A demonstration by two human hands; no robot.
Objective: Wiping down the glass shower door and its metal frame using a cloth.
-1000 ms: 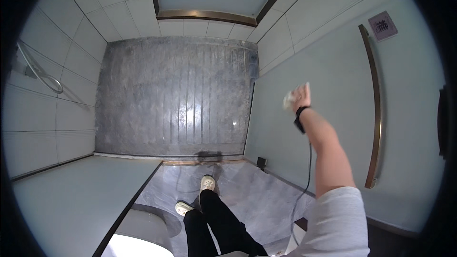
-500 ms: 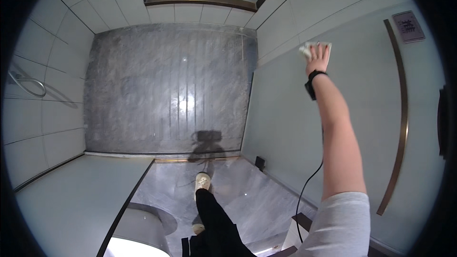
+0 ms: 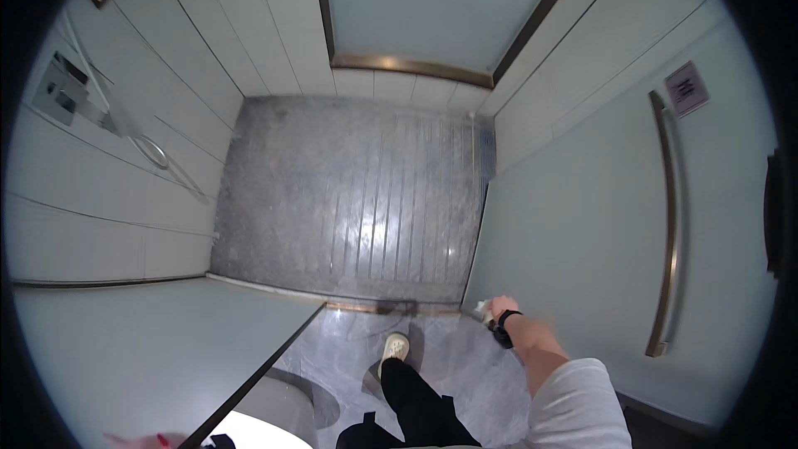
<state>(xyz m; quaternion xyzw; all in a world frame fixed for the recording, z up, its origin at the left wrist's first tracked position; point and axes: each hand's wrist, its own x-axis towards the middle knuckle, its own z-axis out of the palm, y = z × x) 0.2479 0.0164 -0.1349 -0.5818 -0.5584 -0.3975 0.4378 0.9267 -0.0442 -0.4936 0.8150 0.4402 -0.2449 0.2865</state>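
Observation:
My right hand [image 3: 503, 306] is low at the bottom corner of the frosted glass door [image 3: 573, 224], closed on a white cloth [image 3: 482, 307] pressed against the glass near the floor. A black band circles that wrist. At the lower left rim, my left hand [image 3: 150, 440] shows only in part, with red nails. Its fingers lie across the edge of the frosted glass panel [image 3: 141, 341], appearing to grip it; the rest is cut off.
Beyond a low sill [image 3: 391, 308] lies a grey, grooved shower floor [image 3: 349, 191]. Shower fittings [image 3: 62, 91] hang on the left wall. A long metal handle [image 3: 669, 224] stands out from the door. A white toilet [image 3: 278, 420] is at the lower left, near my shoe [image 3: 396, 347].
My right hand has moved from high on the door down to its lower corner, still with the cloth. The left hand has come into view at lower left. The view has shifted.

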